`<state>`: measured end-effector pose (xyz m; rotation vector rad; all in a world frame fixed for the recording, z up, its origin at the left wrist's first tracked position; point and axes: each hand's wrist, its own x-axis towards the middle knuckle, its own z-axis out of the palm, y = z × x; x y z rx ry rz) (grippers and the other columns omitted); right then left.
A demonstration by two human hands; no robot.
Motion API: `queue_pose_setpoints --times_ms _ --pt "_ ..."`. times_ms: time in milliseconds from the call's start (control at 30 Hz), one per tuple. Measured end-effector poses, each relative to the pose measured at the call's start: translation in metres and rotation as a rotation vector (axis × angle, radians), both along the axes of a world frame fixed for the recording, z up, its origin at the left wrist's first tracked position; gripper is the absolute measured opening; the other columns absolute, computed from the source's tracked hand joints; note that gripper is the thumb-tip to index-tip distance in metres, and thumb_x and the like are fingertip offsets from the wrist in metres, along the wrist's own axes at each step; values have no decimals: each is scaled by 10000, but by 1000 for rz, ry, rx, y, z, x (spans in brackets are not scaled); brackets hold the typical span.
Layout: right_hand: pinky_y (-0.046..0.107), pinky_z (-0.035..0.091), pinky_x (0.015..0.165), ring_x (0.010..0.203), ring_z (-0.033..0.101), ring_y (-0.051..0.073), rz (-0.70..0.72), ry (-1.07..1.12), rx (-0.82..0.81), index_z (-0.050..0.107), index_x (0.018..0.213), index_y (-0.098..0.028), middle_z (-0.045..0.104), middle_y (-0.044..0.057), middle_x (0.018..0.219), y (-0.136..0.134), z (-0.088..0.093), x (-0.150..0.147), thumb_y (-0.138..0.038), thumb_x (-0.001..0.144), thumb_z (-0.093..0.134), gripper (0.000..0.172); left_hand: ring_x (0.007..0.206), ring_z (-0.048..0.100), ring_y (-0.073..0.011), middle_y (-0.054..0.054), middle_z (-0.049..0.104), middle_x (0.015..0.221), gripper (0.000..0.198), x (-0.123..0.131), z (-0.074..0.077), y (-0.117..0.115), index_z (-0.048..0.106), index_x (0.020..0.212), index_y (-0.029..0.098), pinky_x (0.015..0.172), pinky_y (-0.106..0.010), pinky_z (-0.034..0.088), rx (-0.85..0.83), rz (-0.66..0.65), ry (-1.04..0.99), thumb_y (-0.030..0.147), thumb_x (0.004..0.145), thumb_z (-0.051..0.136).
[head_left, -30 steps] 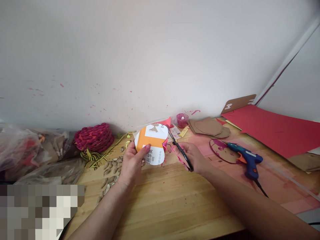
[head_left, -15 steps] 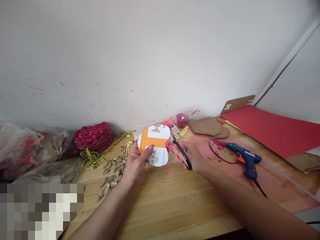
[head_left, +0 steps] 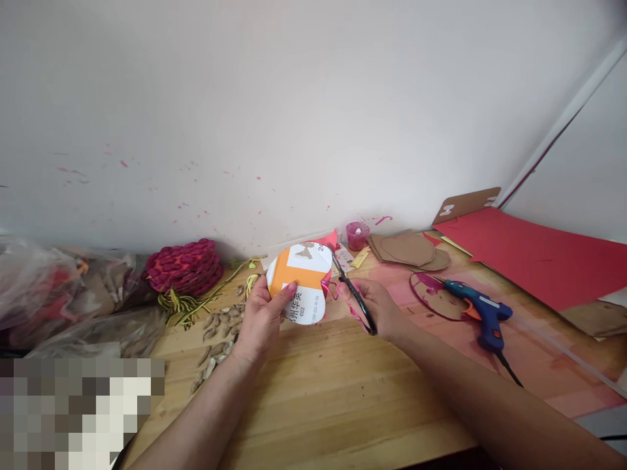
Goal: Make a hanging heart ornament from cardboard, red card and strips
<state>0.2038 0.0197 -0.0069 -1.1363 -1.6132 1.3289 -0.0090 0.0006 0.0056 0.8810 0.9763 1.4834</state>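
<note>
My left hand pinches the left edge of a rounded cardboard cutout, its thumb lying on the printed face. The cutout is white with an orange band and black lettering, and a red layer shows at its right edge. In my right hand is a pair of black-handled scissors, fingers wrapped round the handles. The blades point up and away, close by the cutout's right edge; whether they touch it I cannot tell. A small curled pink strip shows between cutout and scissors.
Left are peanut shells, stacked magenta pieces with yellow-green cords, and plastic bags. A pink-stained cup stands by the wall. Cardboard shapes, a blue glue gun and red sheets lie right.
My left hand has drawn the cutout slightly left, widening the gap to the scissors. My right hand has barely moved.
</note>
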Motion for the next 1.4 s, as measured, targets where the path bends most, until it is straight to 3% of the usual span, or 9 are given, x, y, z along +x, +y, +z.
queue_pose_setpoints --times_ms 367,767,1400 --pt "259 246 430 438 359 101 18 -1 30 454 680 -229 415 -61 517 2 0 2 -684 848 655 525 717 736 -167 -49 776 986 564 -7 3 4 610 1113 195 628 -241 589 6 41 -22 293 655 925" --pt "257 210 421 431 341 97 57 -9 9 383 641 -234 384 -61 507 -1 11 2 -680 853 649 561 720 732 -171 -76 758 1054 606 -14 13 6 645 1146 186 606 -246 601 -8 34 -5 271 621 936" --pt "258 199 464 458 334 90 68 -74 64 380 634 -223 389 -66 513 0 10 2 -633 865 661 549 687 742 -171 -55 777 1010 671 -25 11 13 638 1213 186 616 -247 613 23 47 -3 242 612 932"
